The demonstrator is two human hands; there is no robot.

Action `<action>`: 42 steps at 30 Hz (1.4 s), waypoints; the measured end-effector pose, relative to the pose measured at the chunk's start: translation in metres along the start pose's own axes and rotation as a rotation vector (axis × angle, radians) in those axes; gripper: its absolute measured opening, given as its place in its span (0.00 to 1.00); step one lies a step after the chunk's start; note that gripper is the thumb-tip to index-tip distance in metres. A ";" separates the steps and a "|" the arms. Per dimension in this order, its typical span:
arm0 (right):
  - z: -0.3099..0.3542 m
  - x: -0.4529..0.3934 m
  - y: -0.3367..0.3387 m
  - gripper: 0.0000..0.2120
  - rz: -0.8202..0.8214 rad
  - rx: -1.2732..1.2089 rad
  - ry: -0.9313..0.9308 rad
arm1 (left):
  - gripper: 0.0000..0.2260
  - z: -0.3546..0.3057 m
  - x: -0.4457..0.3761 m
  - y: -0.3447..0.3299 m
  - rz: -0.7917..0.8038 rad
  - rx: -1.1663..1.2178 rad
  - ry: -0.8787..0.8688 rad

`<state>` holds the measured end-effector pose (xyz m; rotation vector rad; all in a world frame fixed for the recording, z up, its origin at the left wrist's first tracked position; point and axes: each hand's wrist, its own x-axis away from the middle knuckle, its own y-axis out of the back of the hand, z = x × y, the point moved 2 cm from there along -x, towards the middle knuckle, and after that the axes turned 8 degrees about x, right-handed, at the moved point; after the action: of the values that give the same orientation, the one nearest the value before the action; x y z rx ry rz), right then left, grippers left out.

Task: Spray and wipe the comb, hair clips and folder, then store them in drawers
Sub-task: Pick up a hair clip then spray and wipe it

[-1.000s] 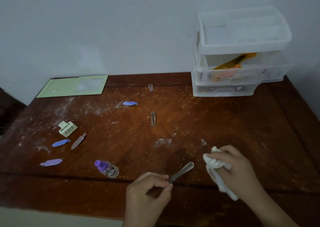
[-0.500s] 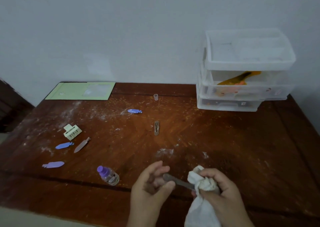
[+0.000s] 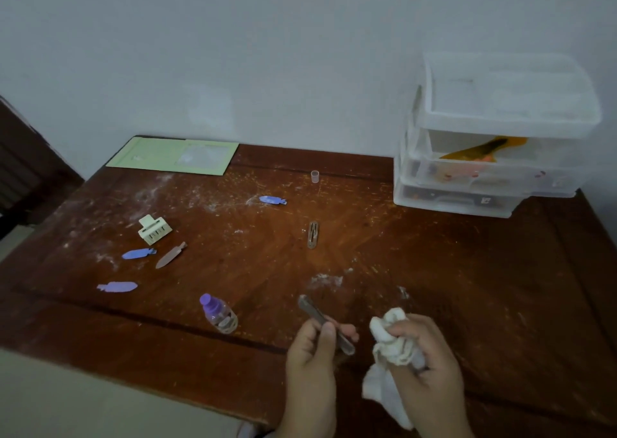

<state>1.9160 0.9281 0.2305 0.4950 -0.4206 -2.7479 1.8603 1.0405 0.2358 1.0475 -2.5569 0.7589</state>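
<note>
My left grip pinches a slim grey-brown hair clip, mid-length hidden by my thumb; right grip clamps a crumpled white cloth, wrist cut off.

I face a plain white wall in dim light; my scratched, dust-streaked wooden table butts against it along its far edge.

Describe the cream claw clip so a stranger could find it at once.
Start at the green folder in the wooden table's far left corner, then come towards the camera. The cream claw clip lies there, blocky and toothed, while the clips near it are flat, purple or brown slivers.
</note>
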 end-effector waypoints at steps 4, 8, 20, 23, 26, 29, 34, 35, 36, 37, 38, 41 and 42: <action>0.008 -0.017 0.019 0.11 0.089 0.017 0.089 | 0.14 -0.015 0.002 0.012 0.203 -0.349 -0.044; 0.017 -0.036 0.018 0.19 0.379 0.109 0.126 | 0.16 -0.025 0.012 0.013 0.432 -0.686 -0.133; 0.020 -0.027 0.008 0.09 0.362 -0.307 -0.324 | 0.17 -0.034 0.018 0.003 0.590 -0.914 -0.321; 0.017 -0.030 0.010 0.11 0.211 -0.600 -0.590 | 0.17 -0.037 0.020 0.000 0.581 -0.821 -0.220; 0.011 -0.034 0.028 0.11 0.128 -0.509 -0.588 | 0.14 -0.033 0.021 -0.002 0.568 -0.606 -0.042; 0.015 -0.036 0.040 0.10 0.269 -0.358 -0.360 | 0.10 -0.026 0.019 -0.004 0.580 -0.423 0.060; 0.027 -0.033 0.038 0.11 0.487 -0.336 -0.154 | 0.09 -0.026 0.016 -0.006 0.751 -0.395 0.056; 0.027 -0.032 0.037 0.10 0.487 -0.337 -0.145 | 0.09 -0.027 0.015 -0.005 0.763 -0.435 0.041; 0.027 -0.031 0.036 0.09 0.482 -0.331 -0.149 | 0.09 -0.029 0.015 -0.004 0.764 -0.470 0.026; 0.027 -0.030 0.035 0.08 0.472 -0.328 -0.155 | 0.10 -0.029 0.014 -0.002 0.751 -0.498 0.008; 0.028 -0.028 0.033 0.08 0.459 -0.329 -0.175 | 0.11 -0.029 0.013 -0.001 0.724 -0.515 -0.001; 0.018 -0.024 0.021 0.07 0.333 -0.349 -0.338 | 0.10 -0.026 0.013 0.001 0.681 -0.552 -0.026; 0.009 -0.025 0.018 0.12 0.220 -0.334 -0.433 | 0.11 -0.024 0.013 0.002 0.676 -0.577 -0.037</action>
<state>1.9392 0.9226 0.2523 -0.2214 -0.0960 -2.6194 1.8516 1.0480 0.2608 0.0117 -2.8926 0.0831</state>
